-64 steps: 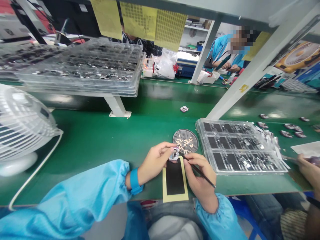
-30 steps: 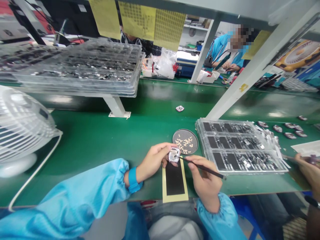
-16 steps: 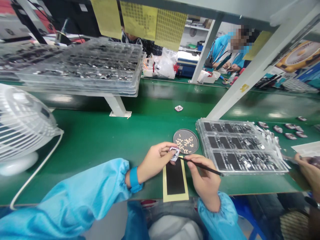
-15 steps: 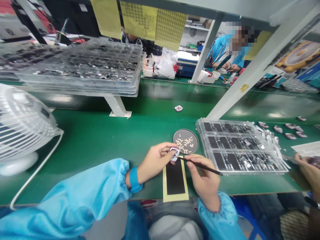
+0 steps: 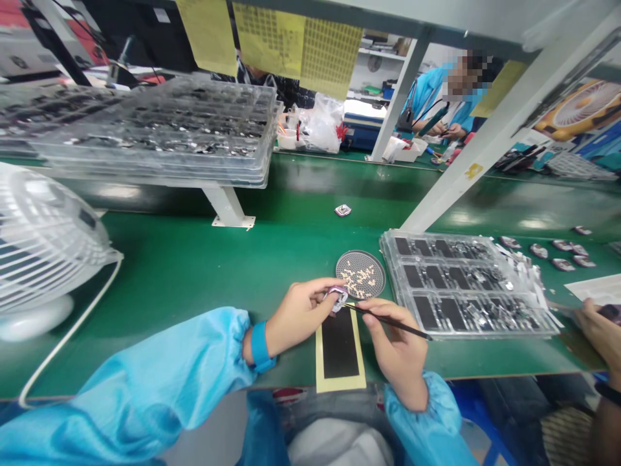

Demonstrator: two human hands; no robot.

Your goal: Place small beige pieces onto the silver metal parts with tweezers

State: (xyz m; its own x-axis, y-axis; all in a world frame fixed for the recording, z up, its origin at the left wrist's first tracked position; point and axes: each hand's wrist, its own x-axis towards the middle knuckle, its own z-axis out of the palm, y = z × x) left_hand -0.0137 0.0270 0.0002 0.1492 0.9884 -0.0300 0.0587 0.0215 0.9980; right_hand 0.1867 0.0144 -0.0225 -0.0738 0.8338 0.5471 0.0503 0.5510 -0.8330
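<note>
Between its thumb and fingers my left hand [image 5: 301,314] holds a small square white and purple part [image 5: 339,298]. My right hand [image 5: 398,346] is closed on thin black tweezers [image 5: 388,319], whose tips reach the part's right side. What lies between the tips is too small to tell. Just behind my hands sits a round grey perforated dish [image 5: 350,261] with many tiny beige pieces. Below the part, a black rectangle on a yellow sheet [image 5: 361,372] lies on the green table [image 5: 194,272].
A clear compartment tray [image 5: 436,301] stands right of the dish, with several small parts [image 5: 563,245] beyond. A single part [image 5: 343,210] lies farther back. At left are a white fan [image 5: 48,239] and stacked trays [image 5: 194,123]. A neighbour's hand [image 5: 599,330] is at right.
The part in my left hand has tilted slightly. The single part at the back sits a little further left. The neighbour's hand at the right edge has shifted slightly.
</note>
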